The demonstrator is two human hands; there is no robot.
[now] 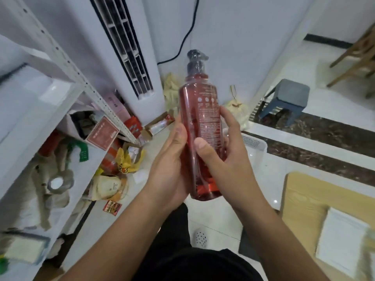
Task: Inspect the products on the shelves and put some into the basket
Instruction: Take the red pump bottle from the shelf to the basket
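Note:
A tall clear pump bottle [200, 110] filled with red liquid, with a dark wrapped pump head and white small print on its side, is held upright at the middle of the view. My left hand [170, 165] wraps its lower left side and base. My right hand [225, 151] grips its right side, thumb across the front. A white basket [255, 141] lies on the floor just behind my right hand, mostly hidden. White metal shelves [67, 92] with boxes and packets run along the left.
A white standing air conditioner [129, 47] rises behind the bottle. Packets and boxes [125, 159] litter the floor beside the shelves. A grey stool [288, 98] stands at the right, a wooden chair [359, 53] beyond it. A wooden board with white paper [304, 209] lies at the lower right.

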